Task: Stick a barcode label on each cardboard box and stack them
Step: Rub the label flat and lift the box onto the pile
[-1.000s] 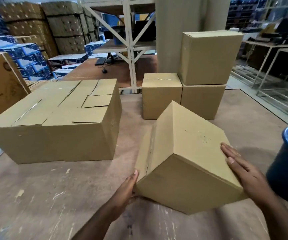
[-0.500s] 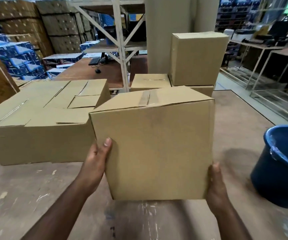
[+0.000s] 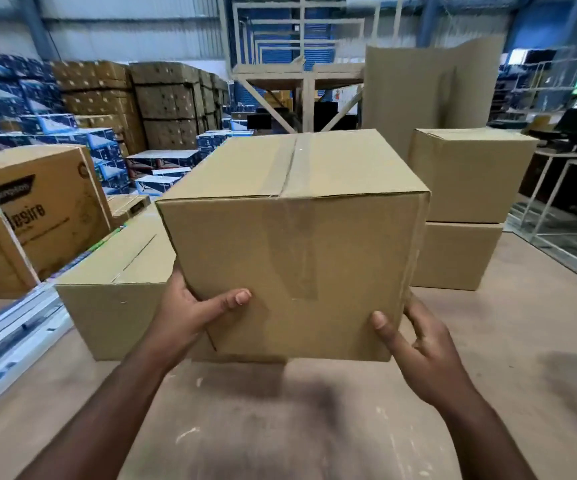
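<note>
**Q:** What are your hands doing here?

**A:** Both hold one taped cardboard box (image 3: pixel 294 244) in the air above the table (image 3: pixel 280 427). My left hand (image 3: pixel 190 317) takes the lower left corner, thumb laid flat across the front face, the other fingers wrapped round the left side. My right hand (image 3: pixel 418 344) takes the lower right corner, thumb on the front face, fingers spread along the right side. Each grip is closed on the box, one on either side.

**Q:** What can't be made out?

**A:** The box hides the finger ends of both hands, and it covers much of the big flat carton (image 3: pixel 117 285) behind it on the left. No barcode label shows on the faces turned toward me. On the right, two stacked boxes (image 3: pixel 467 188) stand on the table, one on the other, partly behind the held box. The printed carton (image 3: pixel 34 216) at far left is cut by the picture's edge, and its lettering is blurred.

**Q:** What has changed in the last second?

**A:** A second ago the box sat tilted on the table, my palms flat against its sides. Half a second ago it was upright and lifted. Now it is higher and nearer, my thumbs have come round onto its front, and the blue bin at right has left the picture.
</note>
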The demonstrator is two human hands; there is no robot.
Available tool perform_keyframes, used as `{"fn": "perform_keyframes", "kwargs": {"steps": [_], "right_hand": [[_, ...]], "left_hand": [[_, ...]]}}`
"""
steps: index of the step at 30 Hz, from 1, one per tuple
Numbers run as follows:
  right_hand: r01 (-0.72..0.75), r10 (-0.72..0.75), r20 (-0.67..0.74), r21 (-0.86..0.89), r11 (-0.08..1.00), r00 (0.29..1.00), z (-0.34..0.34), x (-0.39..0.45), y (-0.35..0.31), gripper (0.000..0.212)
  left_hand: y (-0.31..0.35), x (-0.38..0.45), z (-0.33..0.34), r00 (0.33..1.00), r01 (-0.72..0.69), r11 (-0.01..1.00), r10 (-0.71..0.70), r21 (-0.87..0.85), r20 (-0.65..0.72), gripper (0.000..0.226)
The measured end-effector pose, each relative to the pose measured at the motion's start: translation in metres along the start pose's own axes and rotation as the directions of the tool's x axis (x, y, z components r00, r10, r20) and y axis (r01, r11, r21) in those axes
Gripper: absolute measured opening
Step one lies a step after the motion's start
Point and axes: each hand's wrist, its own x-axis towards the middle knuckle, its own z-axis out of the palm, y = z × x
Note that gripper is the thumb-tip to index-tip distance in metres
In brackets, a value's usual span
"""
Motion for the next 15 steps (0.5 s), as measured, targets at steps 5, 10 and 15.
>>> {"fn": "perform_keyframes", "kwargs": {"steps": [5, 10, 15], "right_hand": [[0.004, -0.005, 0.069, 0.018, 1.000, 0.998, 0.088, 0.053, -0.037, 0.065], [0.098, -0.055, 0.227, -0.180, 0.979, 0.972, 0.142, 0.136, -0.043, 0.076], [0.108, -0.082, 0.270, -0.082, 0.991, 0.959, 0.202, 0.208, -0.042, 0.079]], "left_hand": [[0.027, 0.054, -0.098, 0.995, -0.034, 0.989, 0.020, 0.143, 0.096, 0.102], [0.044, 0.095, -0.152, 0.997, -0.080, 0.970, 0.081, 0.228, 0.004, 0.077], [0.036, 0.140, -0.182, 0.965, -0.112, 0.952, 0.172, 0.284, -0.197, 0.084]]}}
